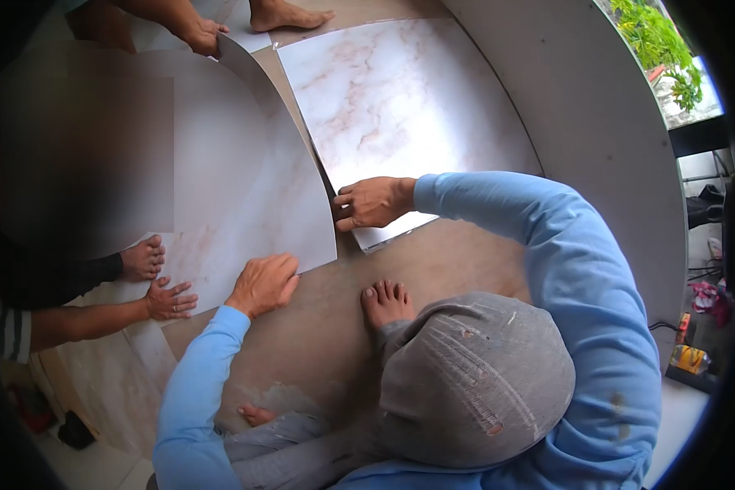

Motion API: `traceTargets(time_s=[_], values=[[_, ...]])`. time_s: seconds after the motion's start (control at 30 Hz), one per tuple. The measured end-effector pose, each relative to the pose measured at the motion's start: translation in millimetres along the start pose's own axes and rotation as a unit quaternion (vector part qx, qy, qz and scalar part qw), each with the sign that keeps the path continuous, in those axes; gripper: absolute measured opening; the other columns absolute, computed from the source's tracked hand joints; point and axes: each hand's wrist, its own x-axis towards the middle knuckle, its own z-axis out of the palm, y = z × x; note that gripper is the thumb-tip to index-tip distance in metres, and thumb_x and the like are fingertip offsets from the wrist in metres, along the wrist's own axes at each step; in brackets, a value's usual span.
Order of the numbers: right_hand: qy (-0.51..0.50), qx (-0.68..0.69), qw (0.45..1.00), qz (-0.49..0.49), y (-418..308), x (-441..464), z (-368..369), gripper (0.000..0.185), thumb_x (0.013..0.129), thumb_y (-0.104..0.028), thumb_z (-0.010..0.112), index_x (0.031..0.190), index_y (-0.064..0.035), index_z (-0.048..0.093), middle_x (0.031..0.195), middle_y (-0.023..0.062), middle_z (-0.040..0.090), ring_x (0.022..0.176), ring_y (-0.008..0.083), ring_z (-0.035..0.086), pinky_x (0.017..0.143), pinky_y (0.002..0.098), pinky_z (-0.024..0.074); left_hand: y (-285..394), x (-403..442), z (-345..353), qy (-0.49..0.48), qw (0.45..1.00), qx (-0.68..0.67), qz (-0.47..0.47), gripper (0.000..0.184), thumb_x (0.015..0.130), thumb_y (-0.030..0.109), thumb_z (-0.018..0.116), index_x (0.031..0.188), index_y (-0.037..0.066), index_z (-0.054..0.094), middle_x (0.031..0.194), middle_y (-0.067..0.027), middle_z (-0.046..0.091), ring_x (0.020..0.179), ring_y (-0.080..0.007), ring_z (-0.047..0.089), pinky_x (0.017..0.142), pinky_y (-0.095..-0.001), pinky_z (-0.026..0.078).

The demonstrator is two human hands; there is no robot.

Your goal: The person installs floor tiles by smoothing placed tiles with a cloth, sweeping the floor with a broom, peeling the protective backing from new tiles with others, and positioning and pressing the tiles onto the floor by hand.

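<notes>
A large marble-patterned sheet [245, 188] is raised and curved at its right edge. My left hand [265, 285] is closed on its near edge. My right hand [374, 202] reaches to the gap between this sheet and a second marble-patterned sheet [408, 98], which lies flat on the brown floor. The right fingers are curled at the flat sheet's left edge; whether they pinch anything is hidden.
A co-worker's hand [171, 300] presses on the raised sheet's near left edge. Another person's hand [206, 37] holds its far corner. A grey panel [596, 122] stands along the right. My bare foot [386, 303] rests on the floor [302, 351].
</notes>
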Motion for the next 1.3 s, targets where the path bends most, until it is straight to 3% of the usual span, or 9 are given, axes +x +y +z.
traceTargets(time_s=[0.03, 0.13, 0.37, 0.57, 0.83, 0.93, 1.03, 1.1, 1.3], values=[[-0.030, -0.004, 1.000, 0.000, 0.2, -3.8, -14.7, 0.014, 0.095, -0.021, 0.054, 0.104, -0.0101, 0.055, 0.098, 0.0058, 0.072, 0.113, 0.0256, 0.061, 0.100, 0.0389, 0.0492, -0.8, 0.3, 0.0, 0.001, 1.000, -0.002, 0.001, 0.016, 0.088, 0.015, 0.065, 0.087, 0.005, 0.053, 0.083, -0.0154, 0.058, 0.080, -0.0376, 0.061, 0.069, -0.0491, 0.049], [-0.061, 0.048, 0.997, 0.018, 2.9, -18.9, -55.5, 0.011, 0.097, -0.019, 0.053, 0.101, -0.0094, 0.055, 0.103, 0.0066, 0.071, 0.118, 0.0273, 0.061, 0.102, 0.0397, 0.0505, -0.7, 0.3, 0.3, -0.006, 1.000, 0.003, 0.000, 0.017, 0.089, 0.017, 0.065, 0.088, 0.005, 0.053, 0.084, -0.0145, 0.059, 0.081, -0.0362, 0.063, 0.070, -0.0484, 0.051], [0.016, 0.061, 0.997, 0.038, 17.5, -81.4, -153.4, 0.012, 0.098, -0.012, 0.051, 0.107, -0.0073, 0.056, 0.115, 0.0113, 0.066, 0.126, 0.0298, 0.059, 0.105, 0.0430, 0.0540, -5.4, 4.1, 13.5, -0.003, 1.000, 0.025, 0.017, 0.016, 0.092, 0.020, 0.065, 0.091, 0.006, 0.058, 0.087, -0.0122, 0.062, 0.083, -0.0337, 0.065, 0.072, -0.0478, 0.052], [0.014, 0.011, 0.997, 0.078, 11.7, -133.5, -203.5, 0.007, 0.102, -0.012, 0.051, 0.104, -0.0071, 0.054, 0.110, 0.0104, 0.067, 0.124, 0.0325, 0.062, 0.100, 0.0445, 0.0561, -8.7, 14.9, 32.6, -0.024, 0.997, 0.075, 0.018, 0.015, 0.094, 0.020, 0.064, 0.091, 0.006, 0.063, 0.090, -0.0118, 0.068, 0.084, -0.0326, 0.069, 0.072, -0.0469, 0.054], [0.020, -0.031, 0.994, 0.101, 0.1, -154.0, -219.1, 0.011, 0.096, -0.010, 0.062, 0.102, -0.0067, 0.053, 0.103, 0.0075, 0.070, 0.120, 0.0334, 0.066, 0.092, 0.0444, 0.0610, -16.3, 22.3, 52.5, -0.057, 0.991, 0.120, 0.028, 0.016, 0.095, 0.023, 0.064, 0.093, 0.006, 0.065, 0.088, -0.0118, 0.070, 0.085, -0.0323, 0.070, 0.072, -0.0475, 0.055], [0.018, -0.010, 0.995, 0.095, 2.6, -151.4, -218.1, 0.014, 0.093, -0.005, 0.063, 0.098, -0.0072, 0.051, 0.106, 0.0115, 0.071, 0.118, 0.0387, 0.066, 0.091, 0.0460, 0.0597, -17.2, 23.7, 55.5, -0.052, 0.988, 0.142, 0.041, 0.015, 0.094, 0.022, 0.065, 0.092, 0.007, 0.065, 0.087, -0.0103, 0.069, 0.084, -0.0301, 0.070, 0.071, -0.0457, 0.055], [0.013, -0.021, 0.995, 0.096, 4.8, -146.8, -217.8, 0.011, 0.096, -0.010, 0.062, 0.101, -0.0071, 0.053, 0.104, 0.0076, 0.069, 0.121, 0.0325, 0.066, 0.093, 0.0433, 0.0604, -17.4, 23.1, 57.1, -0.051, 0.984, 0.158, 0.057, 0.010, 0.089, 0.018, 0.066, 0.092, 0.008, 0.066, 0.087, -0.0084, 0.069, 0.083, -0.0278, 0.069, 0.069, -0.0432, 0.054], [0.011, -0.019, 0.996, 0.091, 6.5, -145.4, -218.0, 0.010, 0.096, -0.011, 0.062, 0.101, -0.0071, 0.054, 0.105, 0.0077, 0.069, 0.121, 0.0324, 0.066, 0.094, 0.0433, 0.0602, -16.2, 24.2, 58.1, -0.058, 0.980, 0.178, 0.062, 0.009, 0.084, 0.014, 0.067, 0.092, 0.010, 0.067, 0.089, -0.0065, 0.070, 0.084, -0.0256, 0.070, 0.069, -0.0409, 0.054], [0.004, -0.013, 0.996, 0.088, 11.1, -143.2, -214.4, 0.010, 0.097, -0.013, 0.060, 0.102, -0.0069, 0.053, 0.104, 0.0079, 0.069, 0.120, 0.0330, 0.066, 0.094, 0.0443, 0.0597, -17.8, 25.9, 62.6, -0.063, 0.979, 0.181, 0.073, 0.011, 0.085, 0.016, 0.067, 0.093, 0.008, 0.065, 0.087, -0.0078, 0.068, 0.082, -0.0279, 0.069, 0.069, -0.0427, 0.055]])
